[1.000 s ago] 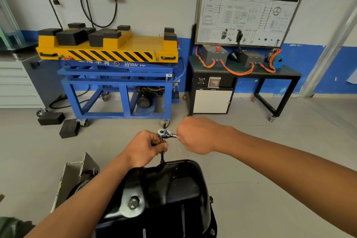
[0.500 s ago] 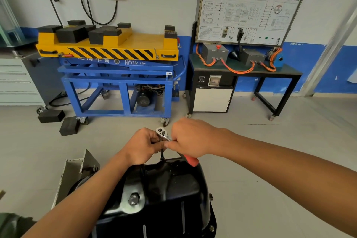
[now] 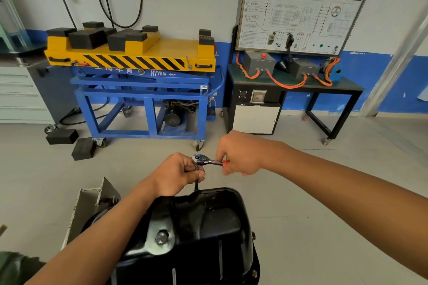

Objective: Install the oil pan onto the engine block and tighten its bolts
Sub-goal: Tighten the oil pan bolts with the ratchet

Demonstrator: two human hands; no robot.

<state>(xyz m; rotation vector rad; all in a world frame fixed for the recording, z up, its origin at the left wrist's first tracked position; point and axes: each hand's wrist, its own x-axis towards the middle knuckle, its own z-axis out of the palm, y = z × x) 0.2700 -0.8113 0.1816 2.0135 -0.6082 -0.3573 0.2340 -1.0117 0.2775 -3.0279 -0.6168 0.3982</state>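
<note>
**Q:** So, where is the oil pan?

**A:** The black oil pan (image 3: 203, 222) fills the lower centre of the frame, with its domed side facing the camera. A silver drain bolt (image 3: 161, 237) sits on its left slope. The engine under it is mostly hidden.

**Q:** What are the hands doing?

**A:** Both reach in from the bottom edge and meet at the centre, just above the pan's far rim. The left hand (image 3: 176, 174) has its fingers curled round a thin, dark extension bar (image 3: 196, 183). The bar stands upright with its lower end at the rim. The right hand (image 3: 238, 154) grips the red handle of a chrome ratchet (image 3: 203, 160), which sits on top of the bar with its handle pointing towards the right of the frame.

**Q:** And behind them?

**A:** Upper left, a blue lift cart (image 3: 148, 90) with a yellow, black-striped top stands against the wall. Upper right, a wiring diagram board (image 3: 301, 4) is mounted over a black bench (image 3: 342, 87) with orange cables. Two black blocks (image 3: 62, 136) lie on the grey floor at mid left.
</note>
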